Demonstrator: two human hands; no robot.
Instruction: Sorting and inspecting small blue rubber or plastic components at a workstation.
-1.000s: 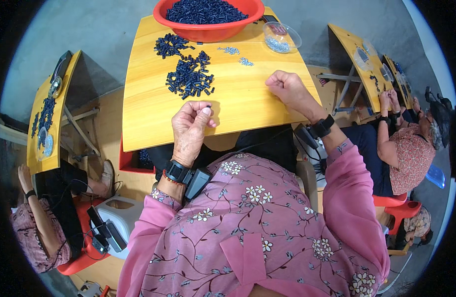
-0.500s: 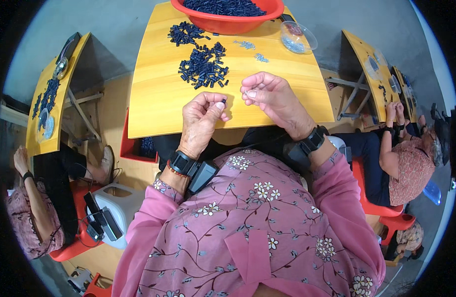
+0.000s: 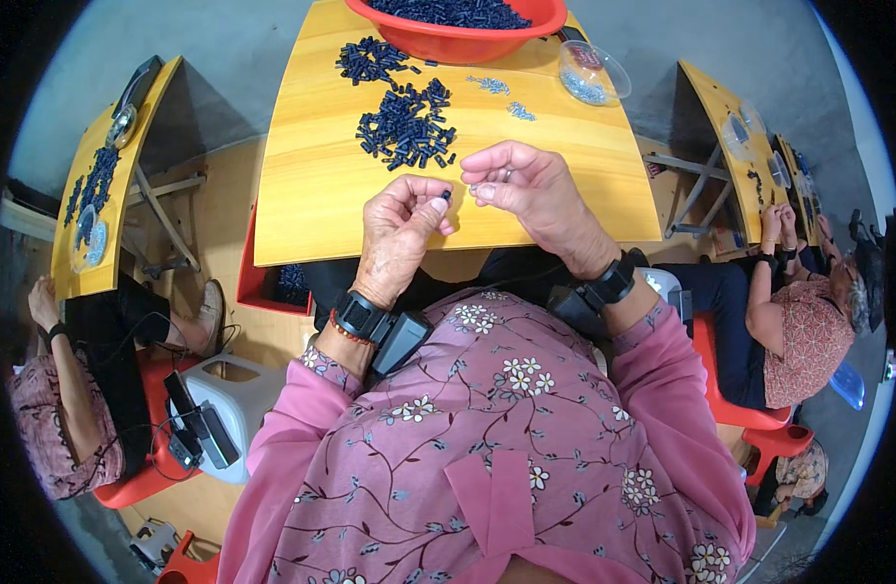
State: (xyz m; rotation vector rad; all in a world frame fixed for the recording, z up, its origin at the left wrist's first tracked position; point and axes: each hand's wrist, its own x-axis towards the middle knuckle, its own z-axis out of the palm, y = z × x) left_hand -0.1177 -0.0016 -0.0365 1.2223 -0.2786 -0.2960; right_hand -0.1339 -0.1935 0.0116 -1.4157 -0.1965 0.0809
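Black, the little piece (image 3: 447, 195) sits pinched in the left hand (image 3: 399, 220); the right hand (image 3: 543, 200) pinches something too tiny to tell; looks like lining-up, calling for steady aim.

left fingers (image 3: 432, 208) pinch a dark piece (image 3: 447, 195) near the right hand (image 3: 543, 200).

Assessed as a hand-assembly workshop. Fitted with several wood-topped tables (image 3: 307, 195) and plastic stools (image 3: 248, 419). Stocked with piles of small black parts (image 3: 404, 127), a red basin (image 3: 467, 49) heaped with more, and a clear tub (image 3: 615, 70) of tiny silvery pieces (image 3: 584, 90). Occupied by seated co-workers (image 3: 808, 336).
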